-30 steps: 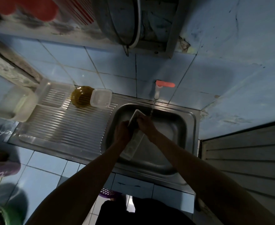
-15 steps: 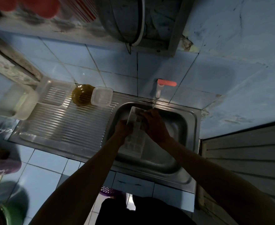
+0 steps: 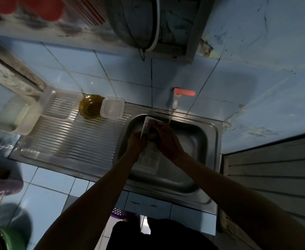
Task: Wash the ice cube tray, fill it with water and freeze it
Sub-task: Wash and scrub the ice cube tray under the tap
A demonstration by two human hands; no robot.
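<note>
A white ice cube tray (image 3: pixel 149 158) is held lengthwise over the steel sink (image 3: pixel 198 141), its far end under the stream from the white tap with the orange handle (image 3: pixel 177 98). My left hand (image 3: pixel 136 144) grips the tray's left edge. My right hand (image 3: pixel 166 139) lies on top of the tray's far half with its fingers curled over it. The middle of the tray is hidden under my hands; the compartments show at its near end.
On the ribbed drainboard (image 3: pixel 72 139) stand an amber glass bowl (image 3: pixel 90 106), a clear plastic box (image 3: pixel 112 107), a clear tray (image 3: pixel 61 103) and a white tub (image 3: pixel 18 116). A metal basin (image 3: pixel 135 20) hangs on the tiled wall above. A slatted door (image 3: pixel 274 170) is at right.
The tray has turned from nearly on edge to face up, showing its compartments. My right hand has slid along the tray's far half, under the running water.
</note>
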